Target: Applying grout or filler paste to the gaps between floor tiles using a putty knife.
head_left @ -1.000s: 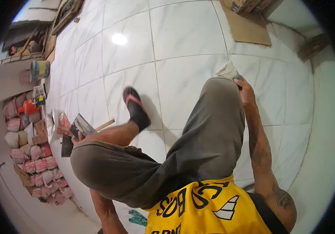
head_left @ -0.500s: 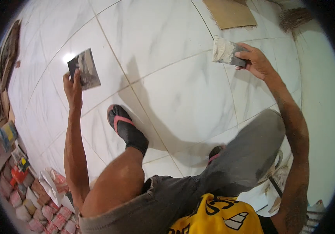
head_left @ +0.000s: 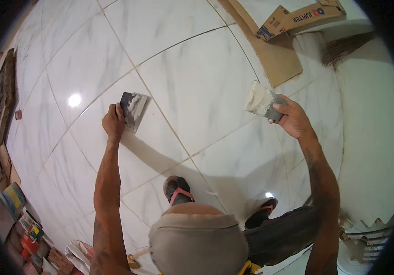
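Observation:
My left hand [head_left: 114, 122] grips a thin, dark, squarish spreader blade [head_left: 133, 110] by its left edge. Pale paste is smeared over the blade's upper face. It is over the white marbled floor tiles [head_left: 197, 82], beside a tile joint; whether it touches the floor I cannot tell. In my right hand [head_left: 293, 118] is a grey flat spreader [head_left: 262, 101], pinched between thumb and fingers. A thick layer of off-white paste coats its left end. This second spreader is near the cardboard, apart from the left one.
Flat cardboard [head_left: 282, 64] and a folded carton piece [head_left: 293, 23] lie at the far right, near a straw broom [head_left: 344, 48] and a pale wall [head_left: 366, 119]. Wooden boards [head_left: 5, 96] edge the left side. Bags and an orange-red item [head_left: 29, 246] crowd the lower left. My sandalled feet [head_left: 177, 190] stand below.
The view has shifted forward, showing more cardboard and a carton. My left hand has moved forward over the tiles with its spreader. Both hands keep their grip.

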Demonstrator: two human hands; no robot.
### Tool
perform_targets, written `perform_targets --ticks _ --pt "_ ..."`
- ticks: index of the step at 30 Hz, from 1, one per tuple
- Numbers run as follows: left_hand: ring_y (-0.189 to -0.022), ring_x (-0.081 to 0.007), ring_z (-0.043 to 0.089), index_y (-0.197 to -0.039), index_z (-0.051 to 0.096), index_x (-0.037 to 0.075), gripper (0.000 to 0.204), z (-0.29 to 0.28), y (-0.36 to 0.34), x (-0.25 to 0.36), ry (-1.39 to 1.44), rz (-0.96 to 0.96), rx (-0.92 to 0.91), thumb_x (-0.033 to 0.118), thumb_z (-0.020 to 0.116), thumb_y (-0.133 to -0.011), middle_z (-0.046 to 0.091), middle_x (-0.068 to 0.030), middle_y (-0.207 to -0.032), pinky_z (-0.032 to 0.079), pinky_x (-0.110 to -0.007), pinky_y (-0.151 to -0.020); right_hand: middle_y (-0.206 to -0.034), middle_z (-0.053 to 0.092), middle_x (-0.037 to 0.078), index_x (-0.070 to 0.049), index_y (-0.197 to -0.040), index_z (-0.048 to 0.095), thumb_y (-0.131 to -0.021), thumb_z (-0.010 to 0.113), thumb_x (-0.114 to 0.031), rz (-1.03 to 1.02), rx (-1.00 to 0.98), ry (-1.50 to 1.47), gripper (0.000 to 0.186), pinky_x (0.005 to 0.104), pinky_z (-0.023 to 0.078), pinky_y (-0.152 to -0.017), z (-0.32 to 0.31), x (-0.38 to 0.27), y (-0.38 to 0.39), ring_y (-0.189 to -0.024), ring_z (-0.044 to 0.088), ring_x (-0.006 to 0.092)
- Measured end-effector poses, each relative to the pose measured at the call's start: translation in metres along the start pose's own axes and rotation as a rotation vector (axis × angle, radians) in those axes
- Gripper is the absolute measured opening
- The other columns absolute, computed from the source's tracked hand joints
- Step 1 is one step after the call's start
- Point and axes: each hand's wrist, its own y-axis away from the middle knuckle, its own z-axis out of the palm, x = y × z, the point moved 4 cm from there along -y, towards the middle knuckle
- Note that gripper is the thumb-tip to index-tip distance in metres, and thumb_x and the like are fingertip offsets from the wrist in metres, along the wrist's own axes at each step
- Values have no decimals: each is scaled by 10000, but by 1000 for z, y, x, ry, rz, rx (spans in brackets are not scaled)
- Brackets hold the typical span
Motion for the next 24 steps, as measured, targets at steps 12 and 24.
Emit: perform_targets --ticks 12,24 --pt "-476 -179 581 -850 601 78 232 7 -1 -10 132 27 -20 270 584 -978 598 -47 -564 453 -331 -486 -1171 592 106 27 -1289 494 -933 592 -160 -29 -6 -111 414 410 508 -860 112 -28 -96 -1037 578 209" --pt "-490 -239 588 -796 562 86 247 -11 -4 3 128 42 83 277 662 -918 611 -73 -597 451 -339 -483 -1169 584 146 63 -1281 472 -927 613 -149 -35 -129 57 436 428 532 -866 80 -57 -158 -1042 597 233"
